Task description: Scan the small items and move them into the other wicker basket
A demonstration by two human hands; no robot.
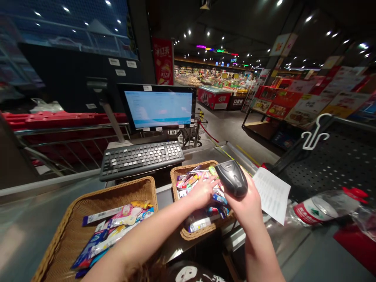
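Note:
My right hand (249, 201) is wrapped round a black handheld barcode scanner (232, 178), held above the right side of a wicker basket (192, 235). My left hand (204, 192) reaches over that basket with its fingers stretched out among the small packets; nothing is plainly held in it. Packaged goods (192, 181) in bright wrappers fill the basket, some hidden beneath my hands. To the left stands a larger wicker basket (58, 235), where several packets (117, 223) lie in a loose pile, partly behind my left forearm.
A keyboard (142, 158) sits behind the baskets, below a lit monitor (160, 107). On the right lie a printed paper sheet (272, 194) and a large clear bottle (315, 211) with a red label. A white hook (315, 133) hangs on the dark perforated panel (331, 168).

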